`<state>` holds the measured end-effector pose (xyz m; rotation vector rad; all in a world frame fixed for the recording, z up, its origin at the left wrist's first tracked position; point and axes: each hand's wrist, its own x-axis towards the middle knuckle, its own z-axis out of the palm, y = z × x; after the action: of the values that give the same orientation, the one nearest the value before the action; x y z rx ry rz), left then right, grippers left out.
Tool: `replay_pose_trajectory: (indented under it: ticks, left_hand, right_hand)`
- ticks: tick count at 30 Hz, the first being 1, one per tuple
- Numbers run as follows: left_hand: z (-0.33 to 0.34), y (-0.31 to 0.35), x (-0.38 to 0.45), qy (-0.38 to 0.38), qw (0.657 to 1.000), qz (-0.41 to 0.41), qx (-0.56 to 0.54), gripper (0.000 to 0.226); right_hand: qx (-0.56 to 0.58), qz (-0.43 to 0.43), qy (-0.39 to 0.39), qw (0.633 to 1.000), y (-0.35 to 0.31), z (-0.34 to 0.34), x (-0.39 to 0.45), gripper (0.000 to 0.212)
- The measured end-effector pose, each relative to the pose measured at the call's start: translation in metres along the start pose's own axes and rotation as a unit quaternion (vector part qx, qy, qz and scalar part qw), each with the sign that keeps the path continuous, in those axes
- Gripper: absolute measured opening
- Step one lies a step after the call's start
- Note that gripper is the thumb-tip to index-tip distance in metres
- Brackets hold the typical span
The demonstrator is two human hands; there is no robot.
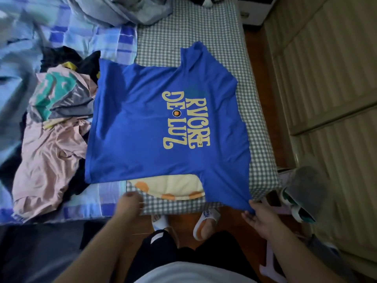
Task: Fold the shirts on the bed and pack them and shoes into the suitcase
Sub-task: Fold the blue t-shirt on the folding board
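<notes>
Blue shirt: laid flat, print up, on the bed; folding not yet begun. Near sleeve pinched by right hand; left hand blurred, grip cannot be told. Sleeve to be folded inward next, judging by layout.

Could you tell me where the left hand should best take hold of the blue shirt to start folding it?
I'd grip the near hem corner of the blue shirt, coming from the bed's near edge. The right hand already pinches the near sleeve tip, and the left hand hovers just short of that hem, which lies flat and free of the pink garment beside it.
</notes>
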<state>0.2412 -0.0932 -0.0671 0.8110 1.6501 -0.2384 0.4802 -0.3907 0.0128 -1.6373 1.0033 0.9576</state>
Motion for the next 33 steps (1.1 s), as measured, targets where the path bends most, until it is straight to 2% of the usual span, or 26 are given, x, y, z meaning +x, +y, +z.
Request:
replay_pose_trajectory:
  ticks: [1, 3, 5, 9, 12, 14, 17, 20, 24, 27, 29, 30, 32, 33]
  left_hand:
    - [0.035, -0.006, -0.015, -0.072, 0.997, -0.001, 0.002, 0.018]
    - [0.098, -0.017, -0.032, -0.129, 0.991, 0.032, 0.010, 0.018]
    - [0.143, -0.021, -0.038, -0.159, 0.985, 0.050, 0.045, 0.027]
    - [0.198, -0.018, -0.028, -0.144, 0.988, 0.033, 0.048, 0.026]
    - [0.225, -0.029, -0.012, -0.114, 0.993, 0.030, 0.008, 0.025]
    - [0.237, -0.037, -0.007, -0.118, 0.993, 0.026, 0.018, 0.030]
    - [0.241, -0.040, -0.024, -0.103, 0.994, 0.021, -0.020, 0.022]
    - [0.224, -0.042, -0.044, -0.082, 0.990, 0.002, -0.116, 0.013]
    - [0.200, -0.013, -0.065, -0.114, 0.970, -0.005, -0.213, 0.027]
    - [0.190, 0.040, -0.072, -0.135, 0.941, 0.027, -0.310, 0.018]
    - [0.189, 0.075, -0.064, -0.131, 0.925, 0.045, -0.353, 0.013]
    - [0.191, 0.087, -0.057, -0.113, 0.928, 0.059, -0.350, 0.013]
    - [0.200, 0.095, -0.038, -0.031, 0.964, 0.101, -0.243, 0.007]
    - [0.206, 0.093, -0.031, 0.013, 0.981, 0.129, -0.147, 0.005]
  right_hand:
    - [-0.006, -0.001, -0.003, 1.000, -0.002, 0.000, 0.001, 0.017]
    - [-0.016, -0.002, -0.011, 1.000, -0.004, -0.003, 0.001, 0.018]
    - [-0.021, 0.005, -0.019, 1.000, -0.004, -0.007, 0.003, 0.017]
    - [-0.043, 0.028, -0.045, 0.998, -0.005, -0.020, 0.013, 0.012]
    - [-0.051, 0.043, -0.048, 0.997, -0.013, -0.026, 0.027, 0.008]
    - [-0.048, 0.055, -0.063, 0.995, -0.019, -0.029, 0.038, 0.009]
    - [-0.077, 0.071, -0.088, 0.991, -0.029, -0.034, 0.051, 0.014]
    - [-0.073, 0.102, -0.113, 0.986, -0.042, -0.036, 0.047, 0.013]
    - [-0.009, 0.108, -0.169, 0.980, -0.086, -0.012, 0.028, 0.021]
    - [0.052, 0.064, -0.210, 0.974, -0.142, 0.027, 0.029, 0.018]
    - [0.070, 0.000, -0.228, 0.971, -0.172, 0.051, 0.047, 0.021]
    - [0.047, -0.044, -0.220, 0.973, -0.182, 0.060, 0.061, 0.022]
    - [-0.079, -0.159, -0.142, 0.974, -0.186, 0.062, 0.090, 0.021]
    - [-0.169, -0.221, -0.087, 0.957, -0.182, 0.057, 0.103, 0.021]
